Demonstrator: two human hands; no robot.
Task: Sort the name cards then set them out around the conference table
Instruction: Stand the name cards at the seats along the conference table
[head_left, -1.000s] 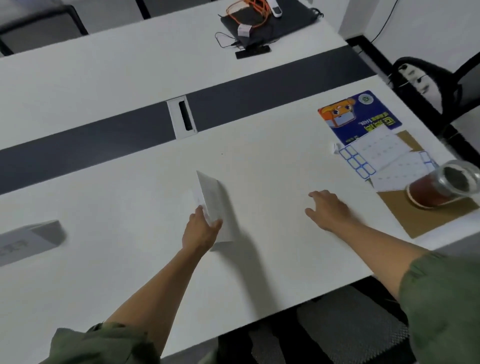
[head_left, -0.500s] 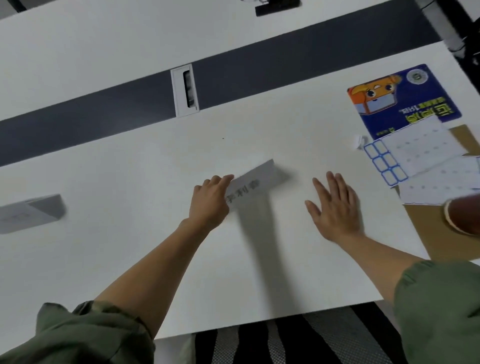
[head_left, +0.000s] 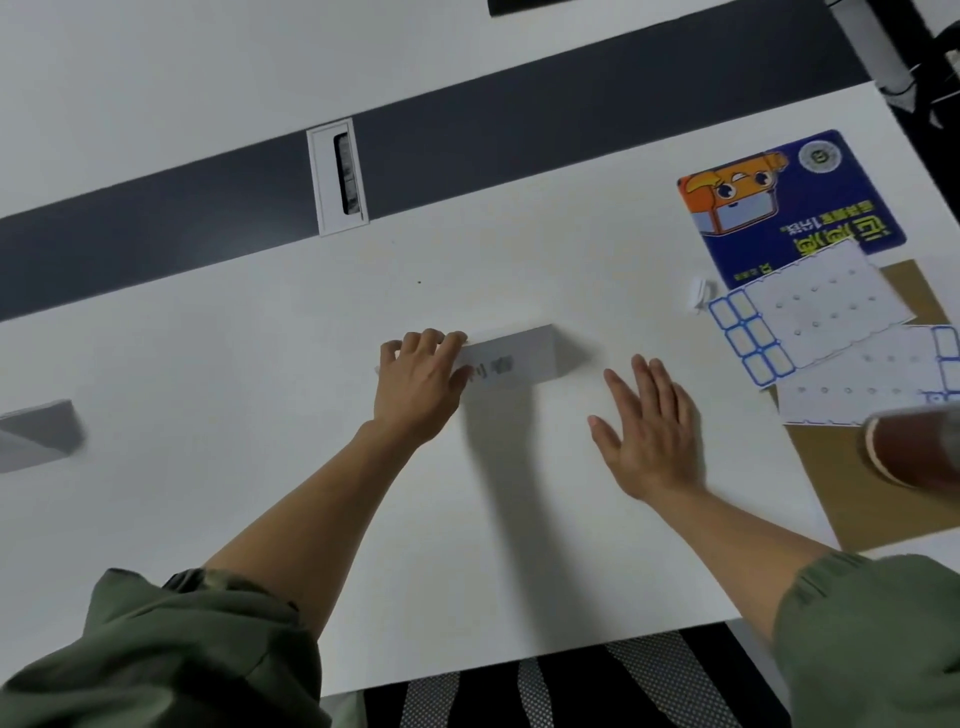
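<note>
A folded white name card (head_left: 511, 361) with dark writing stands tent-like on the white conference table (head_left: 260, 395), in front of me at the centre. My left hand (head_left: 418, 387) holds its left end, fingers over the top fold and thumb on the near face. To the card's right, my right hand (head_left: 649, 426) lies flat on the table with fingers spread, apart from the card. A second folded name card (head_left: 39, 434) stands at the far left edge of the view.
Label sheets with blue-bordered stickers (head_left: 810, 317) lie at the right over a blue cartoon-printed pad (head_left: 789, 202) and a brown board (head_left: 883, 462). A glass of dark drink (head_left: 914, 449) stands at the right edge. A cable port (head_left: 337, 176) sits in the dark centre strip.
My left hand turned the card from edge-on to crosswise and set it standing on the table. My right hand spread flat. The view shifted closer and downward.
</note>
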